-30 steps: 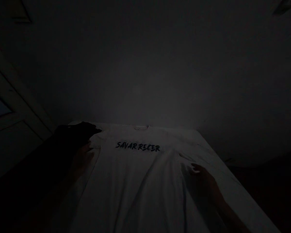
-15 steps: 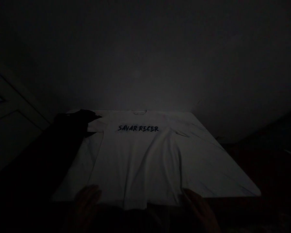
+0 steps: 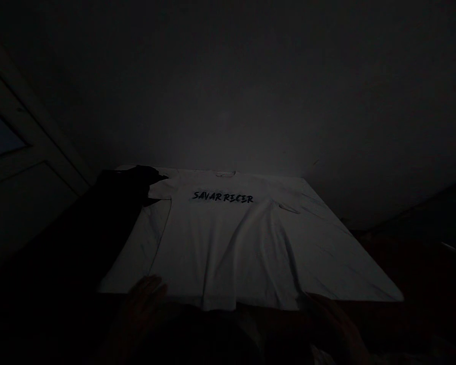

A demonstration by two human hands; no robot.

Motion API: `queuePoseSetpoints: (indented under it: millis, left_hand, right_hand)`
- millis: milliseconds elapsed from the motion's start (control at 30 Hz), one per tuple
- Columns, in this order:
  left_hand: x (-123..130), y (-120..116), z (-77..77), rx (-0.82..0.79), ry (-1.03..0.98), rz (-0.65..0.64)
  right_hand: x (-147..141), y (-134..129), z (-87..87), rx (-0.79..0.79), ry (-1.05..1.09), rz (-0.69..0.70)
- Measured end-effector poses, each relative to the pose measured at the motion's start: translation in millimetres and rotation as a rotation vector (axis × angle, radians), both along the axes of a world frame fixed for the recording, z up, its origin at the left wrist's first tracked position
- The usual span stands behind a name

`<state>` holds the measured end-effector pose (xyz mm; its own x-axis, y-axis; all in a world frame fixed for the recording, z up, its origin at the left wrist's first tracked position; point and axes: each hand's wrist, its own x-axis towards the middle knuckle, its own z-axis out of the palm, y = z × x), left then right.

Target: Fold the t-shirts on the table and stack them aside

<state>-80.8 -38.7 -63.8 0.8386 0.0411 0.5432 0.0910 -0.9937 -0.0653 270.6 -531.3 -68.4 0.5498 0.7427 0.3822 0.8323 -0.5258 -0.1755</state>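
White tee (image 3: 224,243) spread flat, print up

Pretty dim room, but the tee lies front up on the table (image 3: 359,271), lettering (image 3: 223,196) readable, with the hem at the near edge, right within reach of both hands. The left hand (image 3: 144,304) sits just at the hem, its fingers (image 3: 152,286) spread wide and apparently holding nothing. The right hand (image 3: 327,319) is near the other side of the hem, but it's too dark to tell what its fingers are doing. A bunched dark cloth (image 3: 129,187) sits off to the left, against the far sleeve, clear of the shirt's middle.
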Motion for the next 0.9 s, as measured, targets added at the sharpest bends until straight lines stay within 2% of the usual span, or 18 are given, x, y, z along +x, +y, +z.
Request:
queuePoseSetpoints:
  millis: [133,300,467,533,633,733,900]
  left_hand:
    - [2,3,-0.7,-0.044,-0.016,-0.052]
    - [-6,18,-15.1,-0.081,-0.051,-0.095]
    - [-21,30,-22.1,-0.182,-0.048,0.078]
    - [-24,32,-19.9,-0.203,-0.020,0.103]
    - [-24,32,-16.1,-0.191,0.020,0.019]
    - [-28,32,-16.0,-0.177,0.066,-0.050]
    - [-31,28,-22.6,-0.106,-0.021,-0.016]
  right_hand:
    - [7,-20,-7.4,0.032,-0.016,-0.082]
    - [12,-31,-15.5,0.018,0.033,-0.131]
    - [13,-38,-21.8,-0.024,-0.020,-0.057]
    - [12,-38,-20.3,-0.014,0.000,-0.141]
    - [8,-31,-14.2,0.031,0.053,-0.277]
    - [2,-24,-9.4,0.065,0.107,-0.331]
    - [-7,-27,-11.1,0.144,0.211,-0.473]
